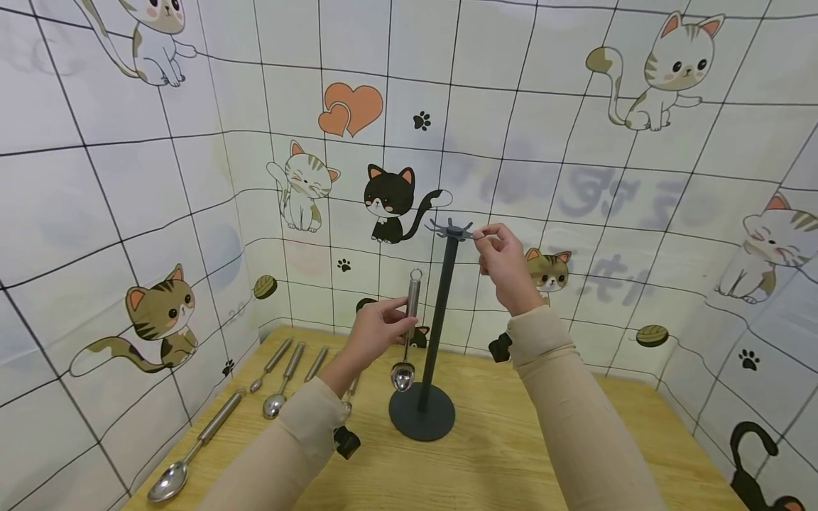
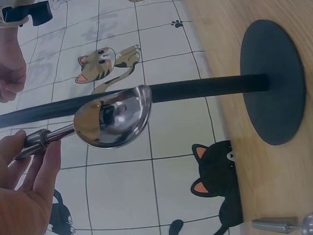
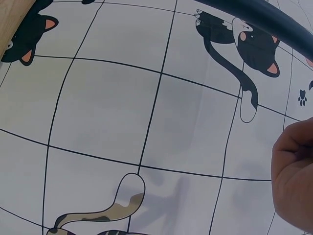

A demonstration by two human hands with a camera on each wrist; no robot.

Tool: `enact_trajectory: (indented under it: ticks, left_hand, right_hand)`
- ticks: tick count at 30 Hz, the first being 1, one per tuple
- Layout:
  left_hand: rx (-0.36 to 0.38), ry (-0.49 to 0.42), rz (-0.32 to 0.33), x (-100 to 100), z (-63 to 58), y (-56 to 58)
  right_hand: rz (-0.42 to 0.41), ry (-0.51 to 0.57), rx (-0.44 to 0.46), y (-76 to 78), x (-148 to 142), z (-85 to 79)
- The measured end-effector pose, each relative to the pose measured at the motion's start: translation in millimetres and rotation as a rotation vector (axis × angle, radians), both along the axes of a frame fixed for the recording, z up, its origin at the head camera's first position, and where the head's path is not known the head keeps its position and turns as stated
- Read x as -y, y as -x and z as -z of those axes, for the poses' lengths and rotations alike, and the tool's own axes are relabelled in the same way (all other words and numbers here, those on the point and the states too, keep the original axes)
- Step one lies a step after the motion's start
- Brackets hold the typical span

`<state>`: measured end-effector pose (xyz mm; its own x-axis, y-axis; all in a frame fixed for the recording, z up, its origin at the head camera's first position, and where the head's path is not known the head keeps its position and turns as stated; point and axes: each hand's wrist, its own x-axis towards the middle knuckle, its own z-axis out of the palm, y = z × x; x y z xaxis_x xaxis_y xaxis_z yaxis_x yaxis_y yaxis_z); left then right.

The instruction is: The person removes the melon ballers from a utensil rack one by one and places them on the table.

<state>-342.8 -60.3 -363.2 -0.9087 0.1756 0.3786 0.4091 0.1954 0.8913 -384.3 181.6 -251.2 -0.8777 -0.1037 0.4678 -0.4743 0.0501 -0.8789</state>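
Observation:
My left hand (image 1: pixel 380 328) grips a shiny steel ice cream scoop (image 1: pixel 412 298) by its handle, bowl (image 2: pixel 115 117) hanging down and ring end up. It hangs just left of the post of a dark grey utensil stand (image 1: pixel 441 312), above the round base (image 1: pixel 422 413). At the top, my right hand (image 1: pixel 505 264) pinches one arm of the stand's ring of hooks (image 1: pixel 451 229) between thumb and fingers. The right wrist view shows only part of that hand (image 3: pixel 293 176) at its edge, with the pinched hook out of sight.
On the wooden table (image 1: pixel 511 454), a large steel spoon (image 1: pixel 194 451) lies at the left. Behind it are a small utensil (image 1: pixel 271 363), a round-bowled one (image 1: pixel 284 383) and others partly hidden by my left arm. Walls covered in cat-print tile sheeting (image 1: pixel 511 163) enclose the table.

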Motion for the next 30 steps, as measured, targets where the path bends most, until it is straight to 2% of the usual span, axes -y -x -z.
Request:
enact_trajectory:
  ticks: [8, 16, 30]
  left_hand:
    - [0.067, -0.028, -0.019, 14, 21.2, 8.1]
    - [0.140, -0.051, -0.036, 23, 35.3, 14.9]
    - [0.211, -0.042, -0.037, 34, 62.9, 25.9]
  right_hand:
    - [0.005, 0.001, 0.006, -0.3, -1, 0.9]
    - [0.004, 0.011, 0.016, -1.5, 0, 0.1]
    - [0.009, 0.018, 0.023, -3.7, 1, -1.0]
